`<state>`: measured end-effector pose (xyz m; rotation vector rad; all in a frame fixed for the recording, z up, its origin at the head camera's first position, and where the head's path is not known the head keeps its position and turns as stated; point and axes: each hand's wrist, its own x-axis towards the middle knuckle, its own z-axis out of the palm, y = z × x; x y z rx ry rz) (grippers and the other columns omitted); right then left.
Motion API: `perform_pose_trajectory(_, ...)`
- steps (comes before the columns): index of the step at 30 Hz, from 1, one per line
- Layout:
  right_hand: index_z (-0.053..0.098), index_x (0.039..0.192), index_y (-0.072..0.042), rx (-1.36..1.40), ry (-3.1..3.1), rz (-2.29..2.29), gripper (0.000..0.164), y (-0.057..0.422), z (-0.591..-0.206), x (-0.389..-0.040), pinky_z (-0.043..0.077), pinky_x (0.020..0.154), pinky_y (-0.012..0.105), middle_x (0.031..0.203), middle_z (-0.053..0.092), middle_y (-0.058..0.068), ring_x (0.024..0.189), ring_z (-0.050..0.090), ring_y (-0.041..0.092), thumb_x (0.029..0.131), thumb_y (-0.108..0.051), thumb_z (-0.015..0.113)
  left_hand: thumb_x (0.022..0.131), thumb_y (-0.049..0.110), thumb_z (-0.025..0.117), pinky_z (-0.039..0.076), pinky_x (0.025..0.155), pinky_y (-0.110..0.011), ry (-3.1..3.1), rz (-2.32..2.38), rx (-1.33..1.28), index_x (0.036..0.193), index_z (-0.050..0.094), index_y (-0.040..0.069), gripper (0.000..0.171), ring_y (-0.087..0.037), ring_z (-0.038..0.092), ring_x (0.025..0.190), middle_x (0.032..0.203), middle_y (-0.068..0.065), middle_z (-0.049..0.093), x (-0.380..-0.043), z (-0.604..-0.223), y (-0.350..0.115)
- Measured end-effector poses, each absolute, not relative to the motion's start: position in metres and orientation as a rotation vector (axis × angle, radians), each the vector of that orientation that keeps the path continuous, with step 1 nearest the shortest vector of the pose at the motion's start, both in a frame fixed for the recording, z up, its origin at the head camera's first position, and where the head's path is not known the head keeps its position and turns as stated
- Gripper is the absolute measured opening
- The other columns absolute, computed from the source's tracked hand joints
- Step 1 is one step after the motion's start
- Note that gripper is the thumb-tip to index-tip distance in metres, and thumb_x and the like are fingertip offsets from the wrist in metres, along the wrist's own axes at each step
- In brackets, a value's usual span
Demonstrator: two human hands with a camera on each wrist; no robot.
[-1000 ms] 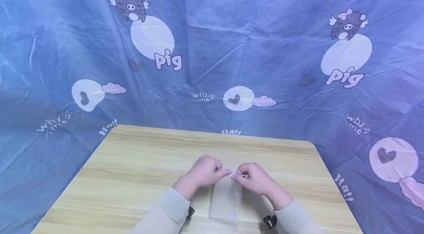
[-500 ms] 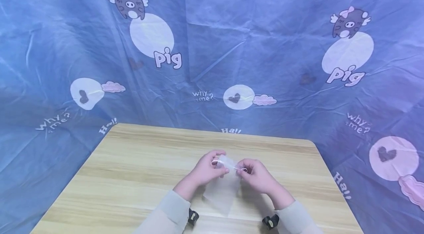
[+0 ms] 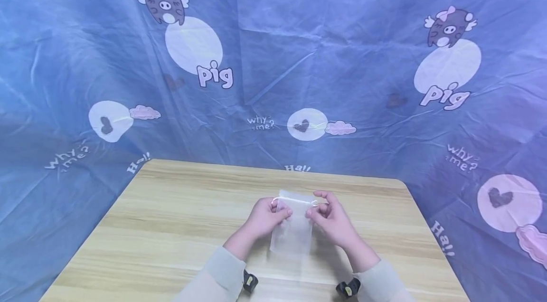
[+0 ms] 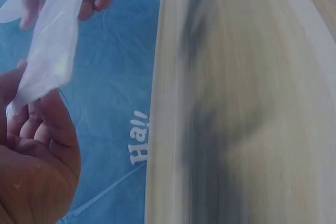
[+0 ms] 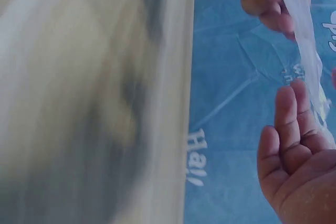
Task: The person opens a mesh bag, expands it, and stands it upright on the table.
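A small translucent drawstring bag [image 3: 294, 235] is held up in front of me, its flat body hanging down over the table. White cord [image 3: 295, 200] runs across its top, ending in a knot or loop at the right. My left hand [image 3: 266, 216] pinches the bag's left edge just below the cord, thumb in front. At the right edge, my right hand [image 3: 334, 221] holds the bag between thumb and fingers, its index finger raised off it. In the left wrist view the bag [image 4: 55, 35] stretches between both hands. The right wrist view shows several extended fingers [image 5: 286, 114] behind it.
The light wood-grain table [image 3: 171, 226] lies beneath both hands. Behind it and on both sides hangs a blue printed curtain [image 3: 273, 79]. A black wrist camera mount shows at the left cuff [image 3: 250, 281] and another at the right cuff [image 3: 348, 287].
Both hands have shifted from the bag's top rim down to its side edges. The bag has been raised and turned so its front and the white cord face me; the right index finger has lifted.
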<state>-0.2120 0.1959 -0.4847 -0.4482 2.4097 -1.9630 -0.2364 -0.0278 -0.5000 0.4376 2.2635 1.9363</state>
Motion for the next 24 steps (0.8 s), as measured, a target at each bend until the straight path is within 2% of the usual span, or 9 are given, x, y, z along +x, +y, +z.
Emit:
perform_pose_trajectory(3, 0.037, 0.140, 0.019, -0.475, 2.330, -1.937, 0.057, 0.1937, -0.4901, -0.2096, 0.058, 0.069, 0.025, 0.089, 0.074, 0.016, 0.076, 0.068, 0.011, 0.096, 0.004, 0.069, 0.097, 0.010, 0.075, 0.055, 0.059, -0.023, 2.257, 1.996, 0.425, 0.091, 0.074, 0.000, 0.012, -0.009, 0.063, 0.059, 0.080, -0.005, 0.075, -0.2364, -0.5007, -0.0257)
perform_pose_trajectory(6, 0.049, 0.127, 0.022, -0.449, 2.282, -1.914, 0.040, 0.1920, -0.4920, -0.2079, 0.057, 0.067, 0.022, 0.089, 0.075, 0.016, 0.075, 0.068, 0.009, 0.097, 0.003, 0.068, 0.097, 0.010, 0.075, 0.055, 0.060, -0.022, 2.216, 2.034, 0.423, 0.096, 0.074, -0.003, 0.013, -0.009, 0.062, 0.062, 0.083, -0.007, 0.076, -0.2356, -0.5015, -0.0250)
perform_pose_trajectory(9, 0.061, 0.113, 0.019, -0.366, 2.300, -1.932, 0.024, 0.1918, -0.4903, -0.2074, 0.055, 0.064, 0.021, 0.086, 0.074, 0.013, 0.071, 0.065, 0.007, 0.097, 0.002, 0.068, 0.095, 0.009, 0.078, 0.051, 0.052, -0.022, 2.161, 2.022, 0.411, 0.101, 0.074, -0.004, 0.015, -0.008, 0.058, 0.059, 0.080, -0.004, 0.074, -0.2333, -0.5026, -0.0258)
perform_pose_trajectory(11, 0.064, 0.108, 0.018, -0.310, 2.325, -1.956, 0.020, 0.1922, -0.4887, -0.2074, 0.053, 0.061, 0.020, 0.083, 0.074, 0.009, 0.068, 0.063, 0.006, 0.097, 0.003, 0.068, 0.094, 0.009, 0.078, 0.047, 0.047, -0.022, 2.149, 2.008, 0.388, 0.102, 0.074, -0.005, 0.017, -0.007, 0.055, 0.054, 0.077, -0.001, 0.072, -0.2313, -0.5030, -0.0266)
perform_pose_trajectory(14, 0.064, 0.109, 0.020, -0.280, 2.298, -2.009, 0.022, 0.1928, -0.4875, -0.2070, 0.055, 0.061, 0.020, 0.083, 0.075, 0.007, 0.069, 0.065, 0.007, 0.097, 0.002, 0.068, 0.094, 0.008, 0.078, 0.046, 0.042, -0.024, 2.175, 2.015, 0.369, 0.098, 0.074, -0.006, 0.015, -0.007, 0.052, 0.048, 0.072, 0.001, 0.070, -0.2297, -0.5044, -0.0267)
perform_pose_trajectory(18, 0.062, 0.113, 0.023, -0.339, 2.218, -1.990, 0.028, 0.1930, -0.4890, -0.2067, 0.060, 0.068, 0.024, 0.089, 0.077, 0.014, 0.075, 0.071, 0.010, 0.099, 0.000, 0.067, 0.095, 0.007, 0.076, 0.052, 0.045, -0.027, 2.175, 2.082, 0.331, 0.099, 0.072, -0.008, 0.017, -0.008, 0.058, 0.051, 0.075, -0.004, 0.073, -0.2306, -0.5066, -0.0253)
perform_pose_trajectory(21, 0.062, 0.115, 0.022, -0.355, 2.219, -1.944, 0.029, 0.1925, -0.4901, -0.2073, 0.061, 0.069, 0.024, 0.090, 0.076, 0.020, 0.074, 0.072, 0.011, 0.098, 0.000, 0.067, 0.095, 0.006, 0.076, 0.055, 0.050, -0.028, 2.183, 2.148, 0.237, 0.109, 0.066, -0.009, 0.023, -0.010, 0.063, 0.058, 0.084, -0.009, 0.075, -0.2319, -0.5075, -0.0261)
perform_pose_trajectory(24, 0.063, 0.115, 0.021, -0.312, 2.258, -1.938, 0.027, 0.1925, -0.4895, -0.2082, 0.060, 0.068, 0.023, 0.088, 0.075, 0.021, 0.072, 0.071, 0.010, 0.096, 0.002, 0.067, 0.093, 0.004, 0.077, 0.055, 0.060, -0.025, 2.316, 2.273, 0.082, 0.120, 0.060, -0.005, 0.033, -0.011, 0.063, 0.071, 0.097, -0.010, 0.073, -0.2319, -0.5039, -0.0299)
